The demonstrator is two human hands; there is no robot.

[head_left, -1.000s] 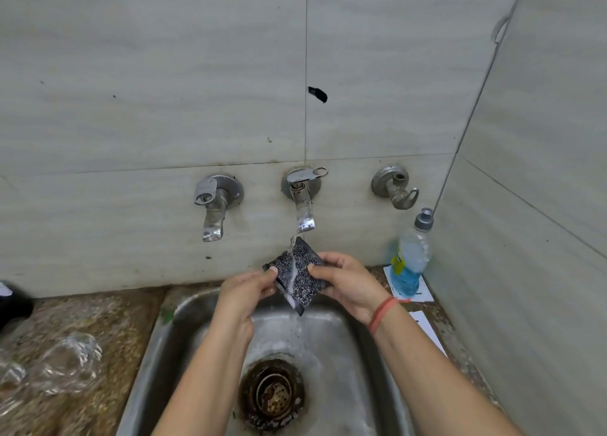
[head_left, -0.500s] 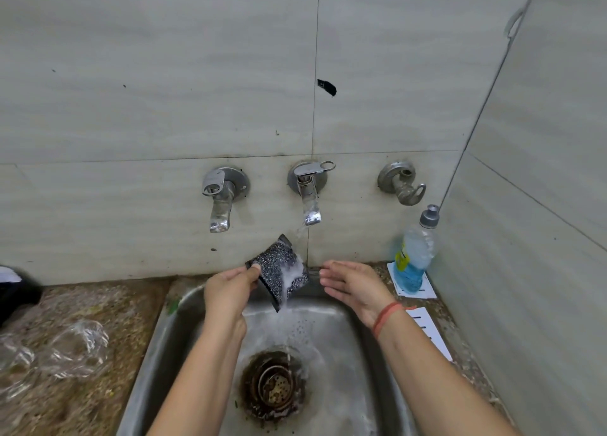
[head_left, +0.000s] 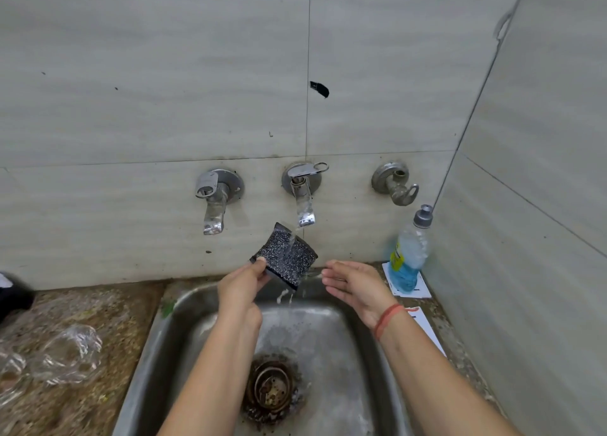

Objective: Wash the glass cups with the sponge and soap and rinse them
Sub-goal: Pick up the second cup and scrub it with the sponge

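Observation:
A dark speckled sponge (head_left: 289, 258) hangs under the running middle tap (head_left: 303, 202), pinched at its left edge by my left hand (head_left: 244, 284) above the steel sink (head_left: 371, 363). Water streams over the sponge into the basin. My right hand (head_left: 354, 286) hovers just right of the sponge with fingers relaxed, holding nothing. Clear glass cups (head_left: 70, 353) lie blurred on the speckled counter at the left. A soap bottle with blue liquid (head_left: 409, 255) stands at the back right corner.
Another tap (head_left: 215, 199) is on the left and a valve (head_left: 394, 182) on the right of the tiled wall. The drain strainer (head_left: 272, 389) sits mid-basin. White paper cards (head_left: 423, 324) lie on the right ledge. A dark object (head_left: 13, 296) sits at far left.
My right hand has let go of the sponge and moved right. My left hand alone now holds the sponge, raised a little under the stream.

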